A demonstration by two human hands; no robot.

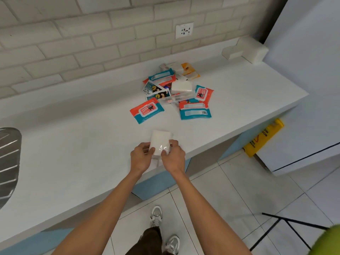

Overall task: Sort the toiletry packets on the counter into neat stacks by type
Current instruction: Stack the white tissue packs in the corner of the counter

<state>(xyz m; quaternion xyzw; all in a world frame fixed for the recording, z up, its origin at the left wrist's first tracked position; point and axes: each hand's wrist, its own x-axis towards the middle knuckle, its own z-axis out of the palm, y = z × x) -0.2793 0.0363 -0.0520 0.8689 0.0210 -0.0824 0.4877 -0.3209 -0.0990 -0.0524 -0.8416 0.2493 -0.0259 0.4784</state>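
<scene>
A white tissue packet lies near the front edge of the white counter. My left hand grips its left side and my right hand grips its right side, thumbs on top. Further back sits a loose pile of packets: a red-and-teal wipes packet at the front left, another at the front right, a third to the right, a white tissue packet on top, black-and-white printed sachets, and an orange-and-white packet at the back.
A metal sink drainer lies at the counter's left end. A white block sits at the back right under a wall socket. A yellow floor sign leans below the counter's right end. A black stand rests on the tiled floor.
</scene>
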